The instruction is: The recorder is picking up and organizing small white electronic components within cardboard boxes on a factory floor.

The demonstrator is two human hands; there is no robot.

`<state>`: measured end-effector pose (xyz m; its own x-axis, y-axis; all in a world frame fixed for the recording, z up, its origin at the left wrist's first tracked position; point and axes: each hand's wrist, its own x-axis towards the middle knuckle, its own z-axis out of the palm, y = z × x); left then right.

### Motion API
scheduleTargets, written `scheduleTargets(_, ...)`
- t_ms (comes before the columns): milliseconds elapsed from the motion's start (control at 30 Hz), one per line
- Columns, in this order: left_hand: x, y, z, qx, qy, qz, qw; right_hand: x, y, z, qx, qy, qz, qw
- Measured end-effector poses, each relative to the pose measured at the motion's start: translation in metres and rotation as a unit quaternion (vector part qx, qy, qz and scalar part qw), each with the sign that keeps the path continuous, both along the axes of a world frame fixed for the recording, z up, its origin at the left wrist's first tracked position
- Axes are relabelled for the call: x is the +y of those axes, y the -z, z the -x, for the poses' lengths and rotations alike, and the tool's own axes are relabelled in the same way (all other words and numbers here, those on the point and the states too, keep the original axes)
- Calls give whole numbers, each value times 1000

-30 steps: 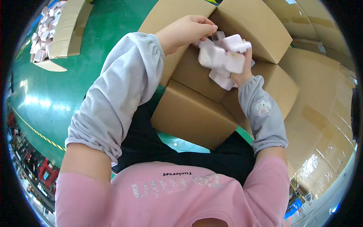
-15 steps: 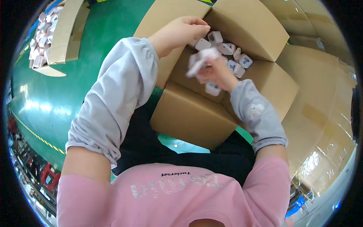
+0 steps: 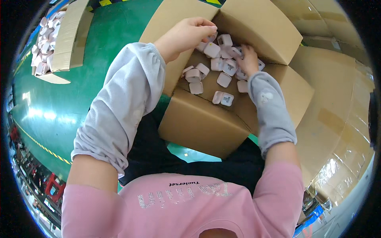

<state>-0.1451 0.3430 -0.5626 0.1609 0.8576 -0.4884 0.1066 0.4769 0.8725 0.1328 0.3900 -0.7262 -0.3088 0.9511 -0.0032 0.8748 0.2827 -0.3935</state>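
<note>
An open cardboard box [image 3: 202,121] stands before me with small pinkish-white square cases [image 3: 224,80] lying loose on its bottom. My left hand [image 3: 189,36] is over the box's left flap near the far corner, its fingers bent and closed together. Whatever it may hold is hidden; cases lie just below its fingertips. My right hand [image 3: 249,60] is down inside the box at the right, its fingers closed around a case [image 3: 238,51] in the far group. Nearer the left wall rests a small cluster of cases [image 3: 193,75], and a pair [image 3: 227,99] sits by the near wall.
On the green floor [image 3: 119,23] at the far left stands another carton [image 3: 68,47] filled with similar cases. Large taped cardboard boxes [image 3: 329,103] crowd the right side. A red stool [image 3: 53,187] is at the lower left.
My right hand has moved to the far right inside the box, away from the pale cases it was carrying. A cluster now lies near the left wall. My left hand has barely moved.
</note>
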Motion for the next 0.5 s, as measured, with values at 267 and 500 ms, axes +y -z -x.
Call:
scheduleTargets(267,0,1,16,13,-76,-10,997,-57,-13,35,-89,-264,205,938)
scheduleTargets(500,-7,2,13,19,19,-87,996,-35,-96,39,-44,-398,271,875)
